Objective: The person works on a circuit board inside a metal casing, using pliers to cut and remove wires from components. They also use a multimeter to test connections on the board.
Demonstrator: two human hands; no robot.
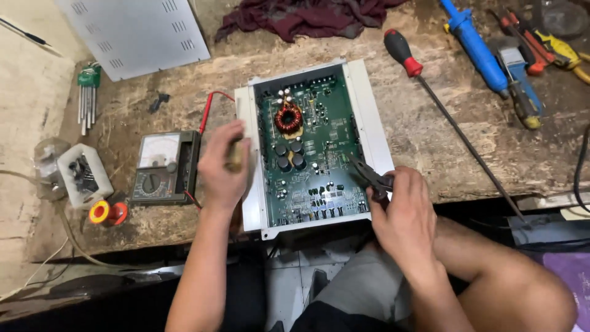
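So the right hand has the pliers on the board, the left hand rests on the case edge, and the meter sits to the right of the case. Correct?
Not quite. The head view shows the meter to the left of the case, beside the left hand. The rest stands: the right hand has the pliers on the board, and the left hand rests on the case edge.

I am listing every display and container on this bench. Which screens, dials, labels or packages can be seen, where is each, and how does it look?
Analog multimeter: left of the open amplifier, beside the left hand; dark rectangular case, pale needle dial, round selector knob.
White plastic box: further left; squarish, holding small dark parts.
Solder spool: in front of that box; red and yellow.
No lit screen is visible.
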